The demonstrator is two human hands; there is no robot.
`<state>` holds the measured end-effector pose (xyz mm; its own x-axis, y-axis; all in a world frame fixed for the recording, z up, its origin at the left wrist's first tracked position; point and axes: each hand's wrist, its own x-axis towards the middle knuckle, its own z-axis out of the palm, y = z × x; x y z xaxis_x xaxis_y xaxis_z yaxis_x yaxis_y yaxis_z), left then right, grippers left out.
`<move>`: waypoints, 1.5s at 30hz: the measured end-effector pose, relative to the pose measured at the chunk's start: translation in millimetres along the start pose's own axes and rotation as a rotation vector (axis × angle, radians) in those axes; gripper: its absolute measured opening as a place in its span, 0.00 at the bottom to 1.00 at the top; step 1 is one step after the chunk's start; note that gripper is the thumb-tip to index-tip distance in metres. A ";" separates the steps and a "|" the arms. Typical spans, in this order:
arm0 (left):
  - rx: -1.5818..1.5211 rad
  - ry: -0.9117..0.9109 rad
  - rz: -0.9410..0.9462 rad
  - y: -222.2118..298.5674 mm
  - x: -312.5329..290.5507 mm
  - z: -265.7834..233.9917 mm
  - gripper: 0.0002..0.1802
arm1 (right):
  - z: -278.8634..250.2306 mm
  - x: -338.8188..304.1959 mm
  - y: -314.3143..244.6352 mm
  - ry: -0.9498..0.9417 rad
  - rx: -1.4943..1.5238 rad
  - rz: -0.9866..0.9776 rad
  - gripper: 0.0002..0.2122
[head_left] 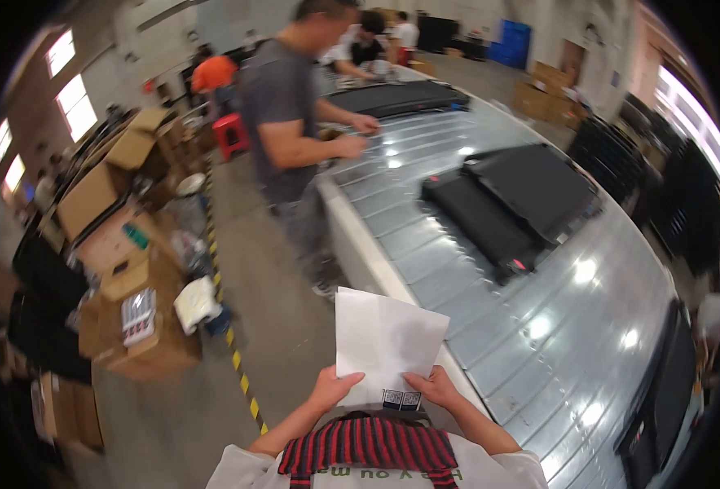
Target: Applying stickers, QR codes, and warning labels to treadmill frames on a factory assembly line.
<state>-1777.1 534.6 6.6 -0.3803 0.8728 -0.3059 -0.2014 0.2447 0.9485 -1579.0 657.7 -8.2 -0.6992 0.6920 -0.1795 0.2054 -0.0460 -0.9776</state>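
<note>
Beside metal tabletop (523, 314), left grip (334, 386) and right grip (436, 386) hold paper (388, 338), long axis forward

To your right stretches a long, silver metal table (506, 318) with crosswise seams and a pale left edge. Around its middle you have a broad, black, layered piece with small red spots (531, 187), lying askew. Toward the far edge lies a flat black piece (392, 99); a long, narrow black piece (661, 399) sits at the right edge. Beyond the left edge, your grey floor (282, 326) carries yellow-and-black striped tape (237, 359), a brown cardboard box (164, 346) and a red plastic stool (231, 134).
</note>
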 end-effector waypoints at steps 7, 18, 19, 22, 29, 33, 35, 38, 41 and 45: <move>-0.107 0.254 0.097 -22.4 -47.6 -139.6 0.14 | 150.6 48.3 -44.0 -0.155 -0.120 -0.145 0.10; -0.196 0.763 0.083 -46.6 -95.4 -319.6 0.10 | 312.8 155.9 -39.7 -0.307 -0.159 -0.090 0.10; -0.202 0.787 0.078 -52.8 -94.2 -336.9 0.10 | 323.4 169.4 -40.4 -0.312 -0.168 -0.087 0.10; -0.334 0.886 0.189 -58.8 -88.0 -394.2 0.08 | 352.0 217.9 -44.4 -0.307 -0.284 -0.104 0.10; -0.104 1.270 0.178 -41.2 -68.1 -570.2 0.08 | 468.8 366.4 -46.5 -0.282 -0.559 -0.399 0.11; 0.000 1.390 -0.027 -10.5 -75.3 -648.9 0.13 | 567.9 428.0 -99.9 -0.579 -0.568 -0.363 0.10; -0.081 1.390 -0.071 -10.5 -79.9 -681.1 0.17 | 608.8 460.0 -114.1 -0.702 -0.694 -0.420 0.10; -0.059 1.468 -0.131 -27.9 -95.4 -754.8 0.19 | 674.1 500.4 -134.0 -0.794 -0.804 -0.446 0.10; 0.283 1.546 -0.335 -43.4 -123.3 -876.0 0.24 | 714.6 523.4 -139.9 -0.739 -0.834 -0.387 0.10; 0.571 1.604 -0.473 -14.9 -138.6 -1070.1 0.26 | 747.3 532.0 -135.3 -0.559 -0.944 -0.331 0.09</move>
<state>-2687.4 -41.9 -53.7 -0.8881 -0.4590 0.0227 -0.3679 0.7397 0.5635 -2490.5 493.7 -53.6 -0.9728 0.1413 -0.1838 0.2215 0.8011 -0.5561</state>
